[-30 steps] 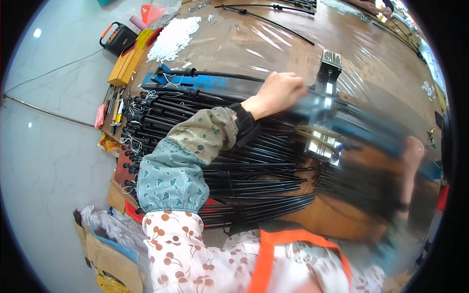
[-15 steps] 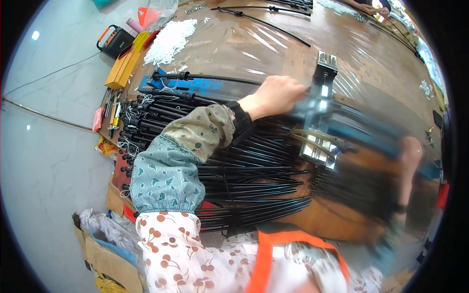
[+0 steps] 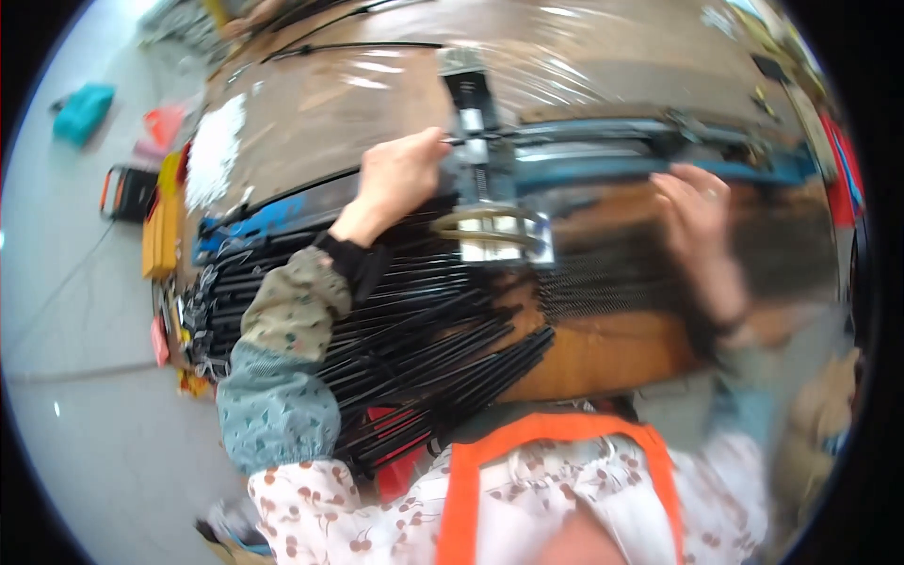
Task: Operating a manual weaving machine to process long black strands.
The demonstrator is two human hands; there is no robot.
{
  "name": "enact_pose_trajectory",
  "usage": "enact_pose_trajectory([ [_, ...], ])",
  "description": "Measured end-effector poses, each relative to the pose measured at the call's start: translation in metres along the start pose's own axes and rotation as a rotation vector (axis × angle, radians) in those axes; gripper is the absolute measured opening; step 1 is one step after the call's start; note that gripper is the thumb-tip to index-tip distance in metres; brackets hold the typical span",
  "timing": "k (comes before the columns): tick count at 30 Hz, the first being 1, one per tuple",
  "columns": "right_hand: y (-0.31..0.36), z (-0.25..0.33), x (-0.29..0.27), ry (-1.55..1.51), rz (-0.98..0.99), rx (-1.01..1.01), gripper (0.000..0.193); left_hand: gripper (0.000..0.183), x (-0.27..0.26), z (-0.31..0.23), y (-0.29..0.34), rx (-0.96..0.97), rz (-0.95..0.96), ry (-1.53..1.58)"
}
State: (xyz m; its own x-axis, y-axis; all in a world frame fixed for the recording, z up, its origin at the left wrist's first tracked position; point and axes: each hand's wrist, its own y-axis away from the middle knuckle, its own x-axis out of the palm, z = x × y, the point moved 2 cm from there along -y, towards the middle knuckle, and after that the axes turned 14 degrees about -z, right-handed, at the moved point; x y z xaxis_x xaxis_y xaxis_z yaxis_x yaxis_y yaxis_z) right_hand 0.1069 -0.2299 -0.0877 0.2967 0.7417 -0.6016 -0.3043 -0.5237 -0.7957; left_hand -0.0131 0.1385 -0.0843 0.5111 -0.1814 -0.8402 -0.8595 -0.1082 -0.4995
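Your left hand (image 3: 400,179) is now curling loosely against the metal fixture (image 3: 490,202), higher on the tabletop (image 3: 320,104) than a moment ago, fingertips touching a thin rod there. Your right hand (image 3: 702,231) is blurring with motion near the blue rail (image 3: 603,151); its grip I cannot tell. The black rods (image 3: 405,348) are lying fanned beneath your left forearm.

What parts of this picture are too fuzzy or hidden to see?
Head view:
- Right hand: motion blur; what it touches is unclear.
- Left hand: its fingertips are lost against the blurred metal clamp.
- Black rods: the left sleeve covers part of the pile.
- Table's right end: smeared near the picture's rim.
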Motion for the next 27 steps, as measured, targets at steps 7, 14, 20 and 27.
enact_pose_trajectory([
  [7, 0.019, 0.027, 0.009, -0.121, 0.043, 0.061, 0.029, 0.021, 0.001, -0.006, 0.0, 0.015, 0.031, -0.039],
  [14, 0.011, 0.046, 0.057, -0.568, 0.144, 0.31, 0.023, 0.02, 0.004, -0.007, 0.005, 0.039, -0.018, -0.027],
  [20, 0.001, 0.033, 0.07, -0.6, 0.169, 0.235, 0.022, 0.011, 0.016, 0.002, 0.002, 0.272, -0.16, -0.113],
  [27, 0.074, 0.112, 0.0, -0.215, 0.464, -0.147, 0.027, 0.015, -0.018, 0.1, -0.014, 0.651, -0.418, -0.2],
])
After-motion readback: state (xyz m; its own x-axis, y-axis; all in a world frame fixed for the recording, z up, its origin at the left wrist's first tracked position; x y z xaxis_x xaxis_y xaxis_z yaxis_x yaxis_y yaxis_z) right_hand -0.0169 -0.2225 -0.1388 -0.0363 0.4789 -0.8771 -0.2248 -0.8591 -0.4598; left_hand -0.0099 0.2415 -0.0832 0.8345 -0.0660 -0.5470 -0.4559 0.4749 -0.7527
